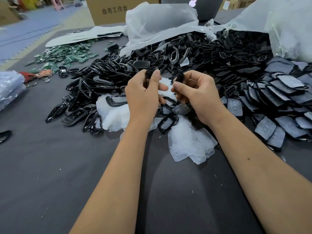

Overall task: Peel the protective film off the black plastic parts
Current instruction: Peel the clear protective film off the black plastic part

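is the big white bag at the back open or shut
Open. The bag lies tipped on the table, its mouth gaping toward the hands, and black parts spill out of it.

Two bare forearms reach in from the bottom edge, with no sleeves, gloves, watch or rings on them. The right forearm (253, 159) carries a small dark mole. The left hand (143, 93) and right hand (197, 93) have short, unpainted nails.
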`<state>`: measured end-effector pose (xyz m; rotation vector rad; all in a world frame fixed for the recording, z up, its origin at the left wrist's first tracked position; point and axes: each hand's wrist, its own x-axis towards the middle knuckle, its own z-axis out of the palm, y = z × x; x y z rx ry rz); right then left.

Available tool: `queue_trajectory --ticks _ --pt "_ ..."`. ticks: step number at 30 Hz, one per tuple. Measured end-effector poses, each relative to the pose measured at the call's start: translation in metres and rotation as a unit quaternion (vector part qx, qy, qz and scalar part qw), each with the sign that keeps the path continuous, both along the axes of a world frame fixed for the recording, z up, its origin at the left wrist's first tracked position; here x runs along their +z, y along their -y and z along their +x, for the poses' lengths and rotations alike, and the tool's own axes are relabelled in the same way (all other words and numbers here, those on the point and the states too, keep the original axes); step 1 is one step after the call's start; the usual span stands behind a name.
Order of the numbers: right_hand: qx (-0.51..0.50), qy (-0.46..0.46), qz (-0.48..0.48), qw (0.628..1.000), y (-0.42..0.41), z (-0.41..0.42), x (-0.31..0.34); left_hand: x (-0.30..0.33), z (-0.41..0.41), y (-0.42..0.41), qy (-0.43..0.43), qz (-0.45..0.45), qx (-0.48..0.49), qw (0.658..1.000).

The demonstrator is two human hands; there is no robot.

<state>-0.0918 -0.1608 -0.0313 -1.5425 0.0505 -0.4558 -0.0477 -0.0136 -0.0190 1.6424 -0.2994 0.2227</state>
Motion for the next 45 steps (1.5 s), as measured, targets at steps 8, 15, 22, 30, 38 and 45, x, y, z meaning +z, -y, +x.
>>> queue_trajectory --ticks 8,15,22,30,38,45 --pt "0.012 0.003 -0.007 1.0 -0.002 -0.003 0.002 -0.002 -0.003 0.002 -0.036 -0.026 0.003 0.999" --pt "0.035 0.019 0.004 0.999 0.0 -0.003 0.002 0.001 -0.001 0.0 0.033 0.067 0.058 0.996" --pt "0.014 0.025 0.003 1.0 0.001 -0.001 0.002 0.0 -0.001 -0.001 -0.024 0.002 0.053 0.998" --pt "-0.06 0.048 -0.153 0.985 -0.004 0.003 0.0 -0.008 0.001 0.004 -0.059 -0.011 0.033 0.998" --pt "-0.129 0.036 -0.238 0.962 -0.007 0.003 0.0 -0.011 0.004 0.009 -0.107 -0.04 0.004 0.993" --pt "-0.152 0.032 -0.252 0.955 -0.012 0.002 0.002 -0.01 0.001 0.011 -0.123 -0.042 0.001 0.992"
